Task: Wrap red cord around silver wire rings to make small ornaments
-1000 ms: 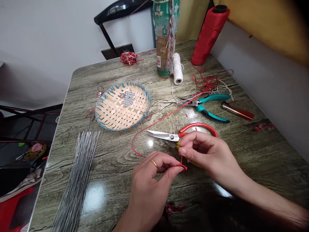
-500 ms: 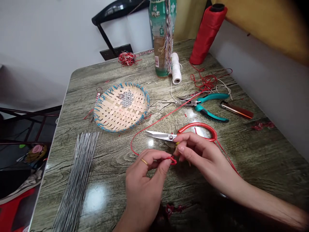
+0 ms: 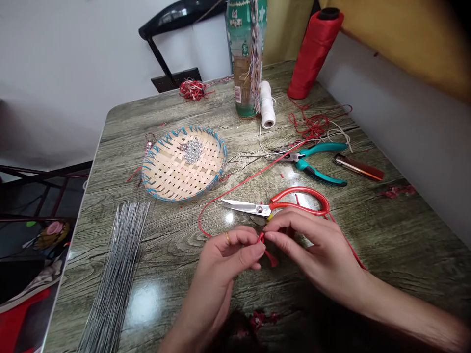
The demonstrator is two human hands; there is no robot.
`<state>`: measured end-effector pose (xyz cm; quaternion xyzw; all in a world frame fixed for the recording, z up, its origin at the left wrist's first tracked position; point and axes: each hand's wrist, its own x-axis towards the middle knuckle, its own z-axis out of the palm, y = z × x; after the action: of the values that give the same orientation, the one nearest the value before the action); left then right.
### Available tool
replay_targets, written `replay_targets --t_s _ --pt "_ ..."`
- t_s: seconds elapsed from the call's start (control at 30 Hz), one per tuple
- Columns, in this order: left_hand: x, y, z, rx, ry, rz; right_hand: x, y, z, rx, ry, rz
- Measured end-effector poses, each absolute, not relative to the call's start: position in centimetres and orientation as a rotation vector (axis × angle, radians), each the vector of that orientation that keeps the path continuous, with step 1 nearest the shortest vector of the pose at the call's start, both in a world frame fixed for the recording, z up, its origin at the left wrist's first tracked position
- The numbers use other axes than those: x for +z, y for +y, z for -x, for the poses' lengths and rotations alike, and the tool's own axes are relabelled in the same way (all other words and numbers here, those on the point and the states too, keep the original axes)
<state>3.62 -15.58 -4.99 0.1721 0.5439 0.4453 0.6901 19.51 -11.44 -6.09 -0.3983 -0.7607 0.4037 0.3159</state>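
Note:
Between my two hands is a short looped piece of red cord [image 3: 271, 259], its loose end hanging below my fingers. My left hand [image 3: 230, 262] pinches it between thumb and forefinger; a gold ring sits on one finger. The thumb and fingertips of my right hand [image 3: 312, 245] close on the cord's upper part, touching or nearly touching the left fingertips. Just beyond the hands lie red-handled scissors [image 3: 301, 196], blades pointing left. A long red thread [image 3: 241, 184] runs across the table from the left hand's side toward a tangle of red thread [image 3: 312, 126].
Left of the hands lies a bundle of thin metal wires [image 3: 117, 274]. Behind are a woven bamboo basket [image 3: 172, 179], a white thread spool [image 3: 267, 105], a green bottle [image 3: 245, 59] and a red thread cone [image 3: 312, 54]. Teal pliers [image 3: 322, 171] and a lighter [image 3: 358, 166] lie right.
My right hand has moved left and closed its fingertips on the cord. My left hand has turned, and the cord's loose end now hangs down.

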Motion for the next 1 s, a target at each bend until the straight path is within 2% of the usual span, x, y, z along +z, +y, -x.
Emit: replay_targets --t_s 0.3,0.57,0.87,1.0 --pt "-5.09 -15.48 -3.45 0.965 1.093 -0.223 -6.36 -12.04 -19.56 0.68 -2.12 0.722" --pt "-5.21 -15.31 -3.73 1.01 1.239 -0.329 -6.43 -11.63 -19.72 0.874 -2.015 0.808" --pt "-5.74 -15.91 -3.96 1.149 1.541 -0.621 -6.8 -11.27 -19.69 0.661 -2.117 0.881" --pt "-5.41 -15.8 -4.41 1.226 1.613 -0.661 -6.74 -11.22 -19.73 0.693 -2.111 0.915"
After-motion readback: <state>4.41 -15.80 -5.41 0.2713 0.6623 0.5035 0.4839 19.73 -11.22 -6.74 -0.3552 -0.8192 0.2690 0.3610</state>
